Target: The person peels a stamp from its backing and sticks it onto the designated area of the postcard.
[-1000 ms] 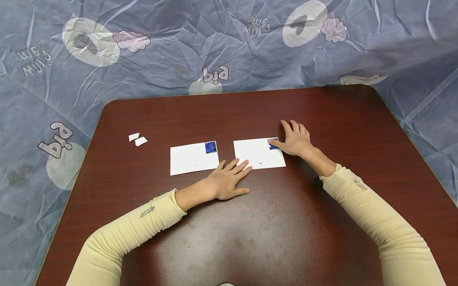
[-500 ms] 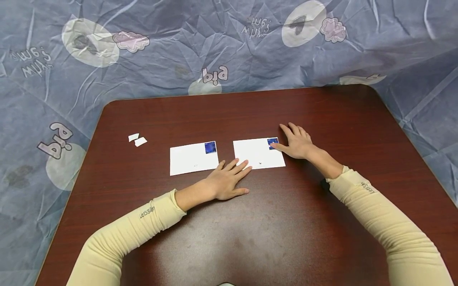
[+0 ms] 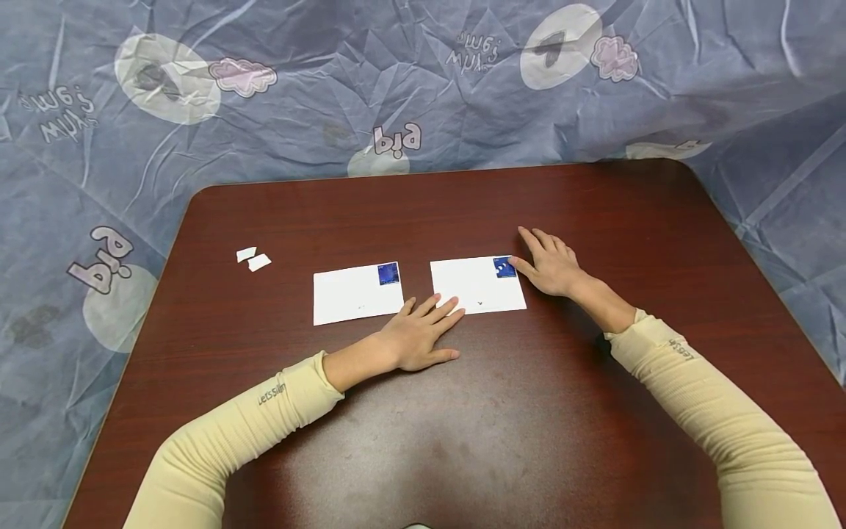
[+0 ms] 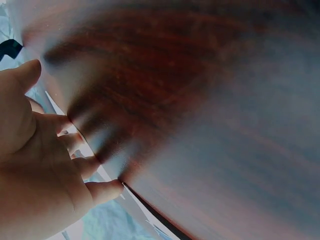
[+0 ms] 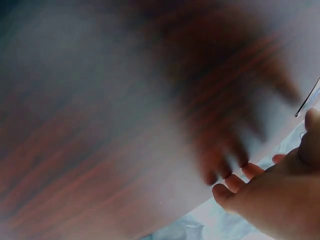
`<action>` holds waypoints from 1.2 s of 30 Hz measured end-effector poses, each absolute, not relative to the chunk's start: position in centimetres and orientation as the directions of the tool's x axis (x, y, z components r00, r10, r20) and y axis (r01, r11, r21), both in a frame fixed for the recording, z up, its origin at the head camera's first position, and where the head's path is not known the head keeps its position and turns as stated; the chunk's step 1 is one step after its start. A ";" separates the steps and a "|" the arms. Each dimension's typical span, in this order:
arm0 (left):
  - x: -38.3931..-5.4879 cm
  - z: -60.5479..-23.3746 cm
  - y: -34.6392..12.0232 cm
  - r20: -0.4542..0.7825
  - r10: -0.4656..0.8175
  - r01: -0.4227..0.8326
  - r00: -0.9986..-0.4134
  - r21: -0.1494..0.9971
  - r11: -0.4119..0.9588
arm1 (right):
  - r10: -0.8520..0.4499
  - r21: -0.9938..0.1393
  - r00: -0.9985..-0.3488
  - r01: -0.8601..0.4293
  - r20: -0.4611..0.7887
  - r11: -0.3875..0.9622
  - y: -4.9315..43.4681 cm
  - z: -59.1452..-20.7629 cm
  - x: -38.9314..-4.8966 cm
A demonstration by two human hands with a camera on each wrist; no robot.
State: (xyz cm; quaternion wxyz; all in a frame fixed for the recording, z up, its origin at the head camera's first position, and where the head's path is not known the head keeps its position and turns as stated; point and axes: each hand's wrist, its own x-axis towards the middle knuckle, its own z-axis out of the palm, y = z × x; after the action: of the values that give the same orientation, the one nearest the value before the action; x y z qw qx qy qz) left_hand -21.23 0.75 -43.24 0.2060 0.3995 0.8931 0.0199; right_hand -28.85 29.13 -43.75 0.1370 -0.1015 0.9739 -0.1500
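Observation:
Two white envelopes lie side by side on the dark red-brown table, each with a blue stamp at its far right corner. My left hand (image 3: 418, 342) rests with spread fingers at the near left corner of the right envelope (image 3: 463, 281); its little finger is by the left envelope (image 3: 350, 294). At the right envelope's far right corner, my right hand (image 3: 554, 270) has its thumb at the edge of the stamp (image 3: 505, 267), the other fingers stretched out over the table. In both wrist views the fingertips meet the tabletop. Neither hand grips anything.
Two small white paper scraps (image 3: 254, 258) lie on the far left of the table (image 3: 423, 213). The blue patterned cloth (image 3: 304, 81) hangs behind the table and along its sides. A small pale edge shows at the bottom middle of the head view.
My right hand has shifted slightly right, its thumb sliding across the stamp to its right edge, so more of the stamp shows. My left hand and both envelopes have stayed in place.

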 end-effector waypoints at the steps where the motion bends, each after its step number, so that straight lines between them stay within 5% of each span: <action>1: -21.2 -43.2 0.7 -0.352 0.722 0.706 -0.596 0.200 0.680 | -0.234 -0.319 -0.945 -0.155 -0.227 0.935 29.1 -43.8 -28.9; 14: -21.2 -43.2 0.8 -0.356 0.722 0.704 -0.594 0.204 0.680 | -0.184 -0.184 -0.955 -0.143 -0.233 0.972 28.2 -43.8 -30.3; 36: -21.2 -43.0 0.9 -0.383 0.713 0.698 -0.588 0.205 0.686 | -0.139 -0.236 -0.959 -0.079 -0.249 0.968 28.1 -43.6 -30.5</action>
State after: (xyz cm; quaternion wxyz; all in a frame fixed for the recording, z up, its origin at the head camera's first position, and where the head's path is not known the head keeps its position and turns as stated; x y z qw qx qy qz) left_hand -21.23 0.94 -42.99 0.2222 0.3959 0.8908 0.0166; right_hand -30.55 28.07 -43.64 0.1328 -0.0553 0.9832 -0.1128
